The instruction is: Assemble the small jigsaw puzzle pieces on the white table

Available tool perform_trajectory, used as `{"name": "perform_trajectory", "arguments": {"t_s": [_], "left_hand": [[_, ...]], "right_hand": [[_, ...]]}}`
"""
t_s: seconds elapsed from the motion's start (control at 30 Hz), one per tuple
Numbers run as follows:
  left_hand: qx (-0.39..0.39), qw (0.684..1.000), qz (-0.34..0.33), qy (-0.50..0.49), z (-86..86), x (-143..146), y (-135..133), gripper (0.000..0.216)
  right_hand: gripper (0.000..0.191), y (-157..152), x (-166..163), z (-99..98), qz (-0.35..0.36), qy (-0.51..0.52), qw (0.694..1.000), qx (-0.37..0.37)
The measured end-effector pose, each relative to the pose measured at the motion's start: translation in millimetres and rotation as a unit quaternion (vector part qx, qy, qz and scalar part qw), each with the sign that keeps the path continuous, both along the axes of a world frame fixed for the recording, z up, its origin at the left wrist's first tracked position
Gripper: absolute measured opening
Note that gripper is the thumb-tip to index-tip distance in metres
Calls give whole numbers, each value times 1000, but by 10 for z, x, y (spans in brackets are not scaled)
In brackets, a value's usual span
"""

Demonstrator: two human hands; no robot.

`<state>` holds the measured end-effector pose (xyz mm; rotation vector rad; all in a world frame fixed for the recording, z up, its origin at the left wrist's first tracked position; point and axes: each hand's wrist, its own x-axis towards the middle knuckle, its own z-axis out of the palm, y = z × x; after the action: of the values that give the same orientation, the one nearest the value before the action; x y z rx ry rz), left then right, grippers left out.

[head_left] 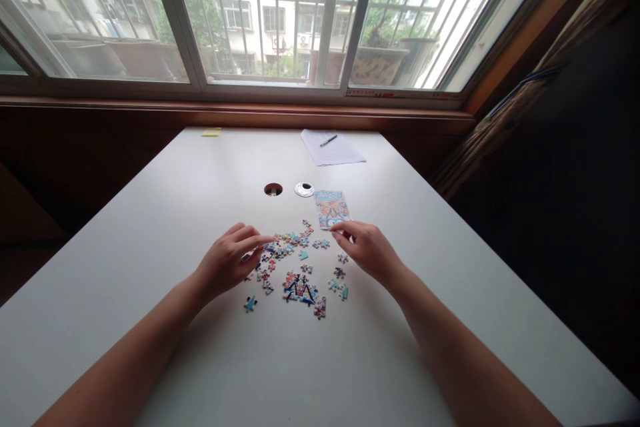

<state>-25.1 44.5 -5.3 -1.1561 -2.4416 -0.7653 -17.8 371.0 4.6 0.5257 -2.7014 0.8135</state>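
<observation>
Over the left side of a pile of loose jigsaw pieces (287, 240) hovers my left hand (233, 253). Its index finger is stretched out toward the pieces, thumb apart below, and nothing shows in its grasp. My right hand (367, 247) has thumb and index finger closed at the lower edge of a colourful picture card (331, 205); the exact contact is partly hidden. Between the hands, nearer to me, lies a joined puzzle section (300, 288) with dark blue lines. A blue puzzle piece (251, 303) lies left of it, and joined light-blue pieces (339, 289) lie right.
Behind the pieces, the white table (150, 213) has a round cable hole (273, 189) with a silver cover (304, 189) beside it. Farther back lie paper sheets (333, 153), a pen (329, 141) and yellow sticky notes (211, 132). A barred window closes off the far side.
</observation>
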Motion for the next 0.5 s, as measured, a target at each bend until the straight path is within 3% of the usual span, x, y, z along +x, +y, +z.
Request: {"name": "perform_trajectory", "arguments": {"t_s": [0.2,0.5], "left_hand": [[68,994,88,1,-77,-95,-85,30],[192,953,192,-132,-101,-193,-180,26]], "right_hand": [[17,124,-43,39,-28,16,999,2],[16,297,-77,40,42,-88,995,-2]]}}
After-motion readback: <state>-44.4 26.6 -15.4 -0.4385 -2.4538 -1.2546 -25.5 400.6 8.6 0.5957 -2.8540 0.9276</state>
